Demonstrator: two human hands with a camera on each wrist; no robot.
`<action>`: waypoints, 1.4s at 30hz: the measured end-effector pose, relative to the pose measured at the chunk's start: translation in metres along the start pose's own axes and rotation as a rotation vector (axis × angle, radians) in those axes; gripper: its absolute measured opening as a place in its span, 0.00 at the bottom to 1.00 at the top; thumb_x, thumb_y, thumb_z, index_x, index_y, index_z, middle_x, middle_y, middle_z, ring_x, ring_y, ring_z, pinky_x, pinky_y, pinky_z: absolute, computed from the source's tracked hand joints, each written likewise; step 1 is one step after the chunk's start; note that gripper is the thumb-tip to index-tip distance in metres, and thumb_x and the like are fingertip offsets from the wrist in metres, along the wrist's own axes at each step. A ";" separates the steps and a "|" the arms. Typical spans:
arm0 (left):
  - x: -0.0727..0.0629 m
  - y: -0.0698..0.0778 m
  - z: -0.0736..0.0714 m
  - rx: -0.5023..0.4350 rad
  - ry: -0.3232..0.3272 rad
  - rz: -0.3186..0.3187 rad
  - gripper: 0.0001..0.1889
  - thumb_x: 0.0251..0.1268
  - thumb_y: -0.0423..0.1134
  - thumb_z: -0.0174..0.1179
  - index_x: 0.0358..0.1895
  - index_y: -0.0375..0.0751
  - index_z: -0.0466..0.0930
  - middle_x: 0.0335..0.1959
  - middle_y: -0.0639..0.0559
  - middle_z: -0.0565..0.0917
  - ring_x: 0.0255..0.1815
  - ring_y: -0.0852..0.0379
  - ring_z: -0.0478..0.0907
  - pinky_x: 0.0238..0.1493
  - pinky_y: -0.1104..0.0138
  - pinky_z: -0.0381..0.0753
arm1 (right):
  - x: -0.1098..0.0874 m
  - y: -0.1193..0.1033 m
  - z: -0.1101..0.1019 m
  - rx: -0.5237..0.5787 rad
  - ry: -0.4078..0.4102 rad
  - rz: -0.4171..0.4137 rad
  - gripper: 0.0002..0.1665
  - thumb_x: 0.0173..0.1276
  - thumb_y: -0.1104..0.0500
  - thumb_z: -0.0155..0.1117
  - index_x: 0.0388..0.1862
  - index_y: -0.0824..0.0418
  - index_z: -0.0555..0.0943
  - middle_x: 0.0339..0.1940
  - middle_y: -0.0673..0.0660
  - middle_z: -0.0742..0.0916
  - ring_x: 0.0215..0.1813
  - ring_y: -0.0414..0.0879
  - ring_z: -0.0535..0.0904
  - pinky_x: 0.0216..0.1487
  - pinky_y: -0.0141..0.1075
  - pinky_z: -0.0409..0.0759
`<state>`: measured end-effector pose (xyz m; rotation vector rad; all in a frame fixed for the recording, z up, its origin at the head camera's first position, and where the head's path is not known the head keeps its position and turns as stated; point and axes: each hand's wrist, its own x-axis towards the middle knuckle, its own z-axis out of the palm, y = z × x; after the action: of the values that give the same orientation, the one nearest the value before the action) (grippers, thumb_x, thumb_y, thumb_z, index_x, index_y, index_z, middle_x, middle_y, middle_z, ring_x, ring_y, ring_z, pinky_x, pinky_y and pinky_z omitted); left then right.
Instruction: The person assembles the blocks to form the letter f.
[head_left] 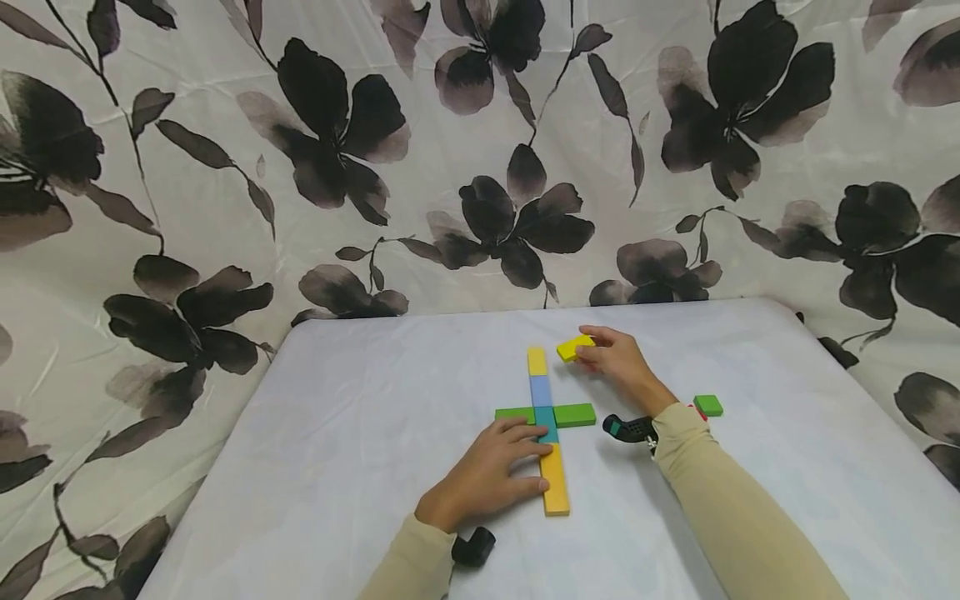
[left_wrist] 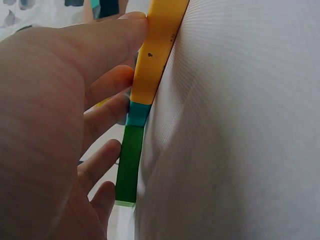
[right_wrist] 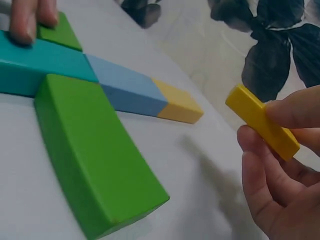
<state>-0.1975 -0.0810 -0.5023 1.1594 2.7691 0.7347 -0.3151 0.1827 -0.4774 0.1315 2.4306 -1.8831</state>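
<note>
My right hand [head_left: 618,362] pinches a yellow block [right_wrist: 262,121] between thumb and fingers, raised above the white table near its far side. Left of it lies a row of blocks: a light-yellow block [head_left: 537,361] at the far end, a blue block [head_left: 540,391], a teal block [head_left: 547,424], and a long orange block [head_left: 555,483] nearest. Green blocks flank the row, one on the right [head_left: 574,415] and one on the left [head_left: 514,414]. My left hand [head_left: 487,467] rests its outstretched fingers on the row, with the thumb against the orange block [left_wrist: 159,50].
A loose green block [head_left: 708,405] lies right of my right wrist, beside a red piece [head_left: 698,412] mostly hidden by the sleeve. Black wrist cameras [head_left: 630,428] stick out from both wrists. Behind the white table [head_left: 337,400] hangs a flowered cloth [head_left: 420,167].
</note>
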 end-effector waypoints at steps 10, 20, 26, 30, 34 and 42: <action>0.000 0.002 0.000 0.009 0.009 0.011 0.25 0.67 0.58 0.63 0.64 0.56 0.81 0.71 0.63 0.71 0.77 0.52 0.57 0.75 0.50 0.57 | 0.009 -0.008 0.004 -0.016 0.014 0.014 0.32 0.73 0.61 0.63 0.75 0.57 0.71 0.62 0.63 0.77 0.50 0.50 0.83 0.50 0.34 0.81; 0.000 -0.002 0.002 0.007 -0.005 -0.006 0.25 0.68 0.61 0.60 0.65 0.58 0.80 0.71 0.65 0.70 0.77 0.53 0.56 0.75 0.49 0.56 | 0.020 -0.004 0.011 -0.009 0.048 0.036 0.31 0.72 0.59 0.64 0.73 0.57 0.73 0.56 0.62 0.80 0.48 0.49 0.83 0.48 0.35 0.82; 0.000 -0.003 0.002 -0.004 -0.011 -0.005 0.25 0.68 0.61 0.60 0.65 0.59 0.79 0.72 0.65 0.69 0.77 0.53 0.56 0.75 0.49 0.56 | 0.028 -0.002 0.014 0.025 0.058 0.077 0.31 0.72 0.60 0.64 0.73 0.57 0.72 0.58 0.61 0.80 0.50 0.50 0.83 0.47 0.34 0.82; 0.000 -0.003 -0.001 0.008 -0.005 0.002 0.25 0.68 0.60 0.61 0.65 0.58 0.80 0.71 0.64 0.70 0.77 0.53 0.56 0.75 0.49 0.56 | 0.033 -0.002 0.018 0.036 0.059 0.062 0.31 0.72 0.61 0.64 0.73 0.58 0.72 0.61 0.62 0.78 0.54 0.51 0.80 0.49 0.33 0.83; -0.001 -0.003 -0.002 0.011 -0.009 -0.010 0.25 0.68 0.60 0.61 0.65 0.58 0.80 0.72 0.64 0.70 0.77 0.53 0.55 0.75 0.49 0.55 | 0.038 -0.003 0.025 0.030 0.051 0.032 0.31 0.71 0.63 0.64 0.72 0.61 0.72 0.62 0.64 0.77 0.55 0.52 0.79 0.50 0.33 0.83; -0.002 -0.001 0.002 0.010 -0.010 -0.015 0.26 0.68 0.61 0.61 0.65 0.58 0.80 0.72 0.66 0.69 0.77 0.54 0.55 0.75 0.49 0.55 | 0.045 0.002 0.033 -0.029 0.068 -0.032 0.31 0.72 0.65 0.63 0.73 0.65 0.71 0.61 0.67 0.77 0.56 0.53 0.79 0.50 0.34 0.83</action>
<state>-0.1967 -0.0819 -0.5048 1.1399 2.7730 0.7131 -0.3593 0.1528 -0.4918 0.1584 2.5179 -1.8849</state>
